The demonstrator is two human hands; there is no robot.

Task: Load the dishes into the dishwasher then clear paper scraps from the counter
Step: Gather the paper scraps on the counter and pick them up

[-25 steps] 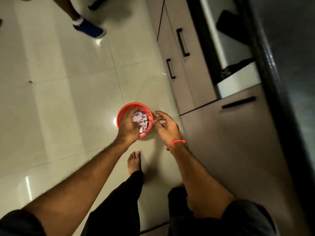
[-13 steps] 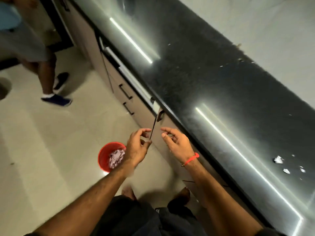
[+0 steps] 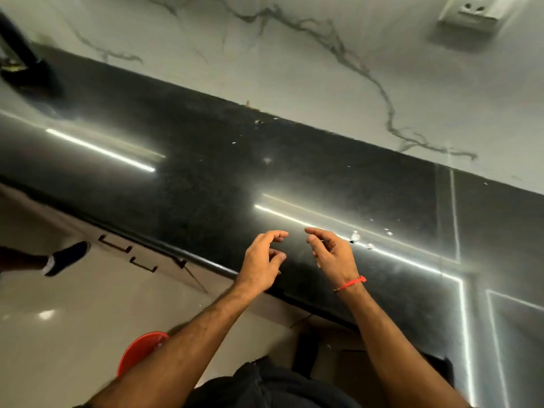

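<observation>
Above the counter [image 3: 206,172], both hands hover, empty.

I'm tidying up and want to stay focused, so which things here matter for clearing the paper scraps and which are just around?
Part of the job:
- paper scraps on the black counter
- red bowl on the floor
- left hand and right hand, both empty

Just around:
- wall socket
- drawer handles
- another person's shoe
</observation>
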